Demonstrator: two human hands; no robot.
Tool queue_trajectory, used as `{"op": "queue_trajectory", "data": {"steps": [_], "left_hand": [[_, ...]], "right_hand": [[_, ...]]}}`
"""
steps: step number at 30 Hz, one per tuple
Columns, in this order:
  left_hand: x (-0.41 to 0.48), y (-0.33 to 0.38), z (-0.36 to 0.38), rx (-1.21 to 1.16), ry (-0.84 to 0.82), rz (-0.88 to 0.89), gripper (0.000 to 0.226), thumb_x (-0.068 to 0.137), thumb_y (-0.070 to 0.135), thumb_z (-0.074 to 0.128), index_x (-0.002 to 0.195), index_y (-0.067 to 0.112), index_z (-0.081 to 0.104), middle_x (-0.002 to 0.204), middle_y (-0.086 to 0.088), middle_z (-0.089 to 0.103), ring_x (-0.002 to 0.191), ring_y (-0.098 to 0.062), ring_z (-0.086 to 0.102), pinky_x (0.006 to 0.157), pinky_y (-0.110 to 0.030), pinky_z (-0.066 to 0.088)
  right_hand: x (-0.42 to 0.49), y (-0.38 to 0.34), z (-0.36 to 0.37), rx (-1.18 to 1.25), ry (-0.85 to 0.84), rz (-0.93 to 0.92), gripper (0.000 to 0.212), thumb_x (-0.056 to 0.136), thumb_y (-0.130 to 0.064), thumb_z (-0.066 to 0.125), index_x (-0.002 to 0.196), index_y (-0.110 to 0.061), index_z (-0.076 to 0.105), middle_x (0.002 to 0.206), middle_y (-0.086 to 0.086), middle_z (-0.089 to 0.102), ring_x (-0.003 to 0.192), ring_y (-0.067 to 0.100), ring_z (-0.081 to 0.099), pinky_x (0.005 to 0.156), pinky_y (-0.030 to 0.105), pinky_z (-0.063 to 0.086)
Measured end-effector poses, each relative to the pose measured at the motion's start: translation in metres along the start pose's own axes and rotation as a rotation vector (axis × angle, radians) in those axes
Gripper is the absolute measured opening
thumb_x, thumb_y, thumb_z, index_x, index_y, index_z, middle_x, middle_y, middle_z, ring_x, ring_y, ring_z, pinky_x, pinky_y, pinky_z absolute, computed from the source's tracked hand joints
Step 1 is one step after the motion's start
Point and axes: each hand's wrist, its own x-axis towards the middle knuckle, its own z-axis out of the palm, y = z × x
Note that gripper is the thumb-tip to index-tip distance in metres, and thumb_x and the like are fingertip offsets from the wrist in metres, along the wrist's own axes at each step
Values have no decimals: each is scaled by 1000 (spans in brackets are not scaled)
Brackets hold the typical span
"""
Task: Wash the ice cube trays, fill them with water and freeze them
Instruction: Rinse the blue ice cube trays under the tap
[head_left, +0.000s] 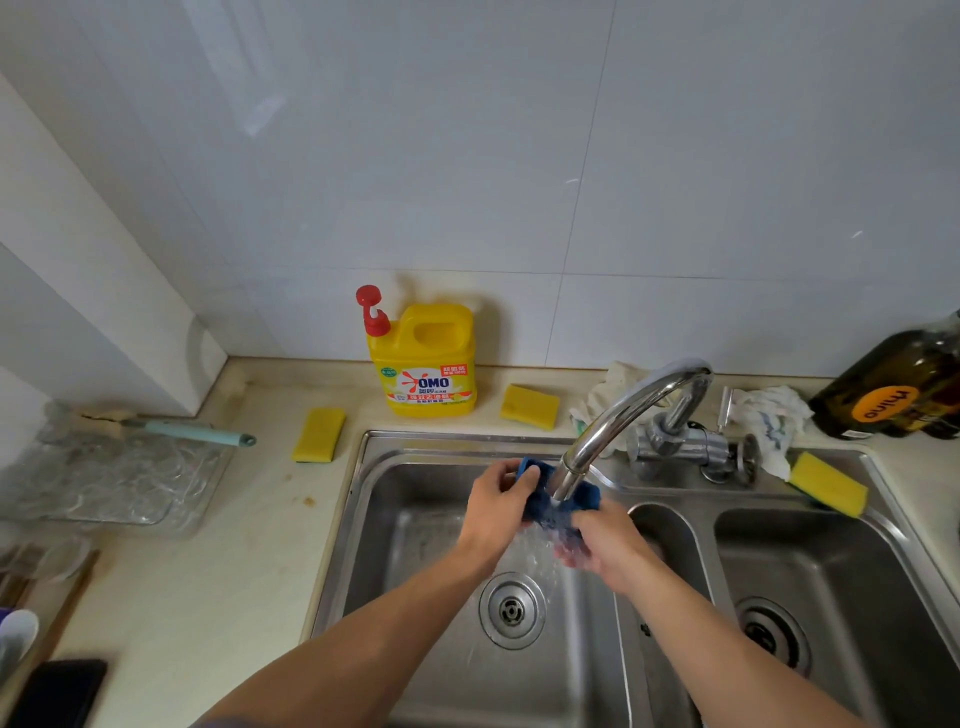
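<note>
2 hands, left hand (496, 501), right hand (605, 545), blue tray (563, 501), running tap (618, 415)

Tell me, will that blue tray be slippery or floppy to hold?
Probably slippery: water from the tap runs over the blue tray. Likely bendy: it looks bowed between the left hand and right hand gripping its ends. Probably light: it looks small and thin.

White glossy wall tiles (467, 156) running behind counter, thin grey grout lines crossing them. Tiled column (78, 249) jutting out at left. Pale beige countertop (249, 561) wrapping round stainless double sink (340, 530), carrying small brown stain (309, 501) near sink's left rim. Soft light glancing off tiles in pale streaks; faint shadows falling rightward against wall.
</note>
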Motion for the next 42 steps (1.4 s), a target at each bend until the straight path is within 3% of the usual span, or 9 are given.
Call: {"op": "queue_trajectory", "data": {"steps": [6,11,14,19,26,31,36,39,42], "left_hand": [[-6,-2,-13,-13,-29,16,37,91,-7,52,119,14,63,104,-6,71,93,-18,67,75,-27,55],[-3,-12,-13,71,-29,-148,41,89,-9,44,113,18,63,104,-6,74,90,-18,69,70,-28,58],[-1,-13,-9,66,-22,-168,45,86,-13,41,114,14,63,102,-11,72,85,-20,68,65,-28,59],[0,-14,-3,190,-11,-63,34,84,-4,54,111,13,64,103,-10,70,94,-25,69,65,-29,61],[-2,-18,-11,81,-29,-237,32,90,-3,47,107,16,67,97,-12,76,83,-24,73,66,-30,60],[-5,-24,-8,-124,-78,-356,24,101,25,51,112,14,69,105,-12,75,92,-27,73,72,-36,60],[-5,-25,-12,-265,-19,-452,61,98,71,35,115,22,65,109,-10,75,98,-29,74,75,-40,61],[-6,-25,-10,-244,-50,-441,69,99,72,26,117,19,67,104,-7,79,96,-25,76,74,-39,61],[-6,-25,-14,-205,76,-422,61,102,65,32,114,15,64,102,-13,76,94,-29,74,72,-38,62]], "right_hand": [[0,-3,5,-99,2,-70,12,97,-2,55,103,-8,63,80,17,70,51,20,60,47,31,46],[-9,-4,7,-317,10,-251,16,96,-8,57,96,-20,68,71,7,71,50,14,61,48,28,49],[-13,-2,5,-330,21,-299,13,97,-9,56,94,-16,67,61,5,64,48,17,58,49,31,49],[-11,-3,-1,-330,20,-210,17,96,-9,48,104,-12,62,80,15,70,52,21,60,54,32,52],[-8,2,-2,-168,-41,-136,22,93,-11,63,114,-15,62,101,16,72,74,25,71,60,32,58],[-9,3,-5,-57,1,-69,27,99,-44,61,109,-19,65,99,13,72,74,27,72,59,33,58],[-15,0,-8,-11,-26,-62,47,104,-58,41,107,-18,66,92,14,76,72,27,74,56,32,56],[-20,3,-7,-18,24,-4,50,106,-58,33,108,-17,62,96,17,73,74,28,71,62,35,58],[-24,4,0,-54,-40,-24,55,105,-60,33,112,-15,63,92,17,75,65,25,71,58,32,58]]}}
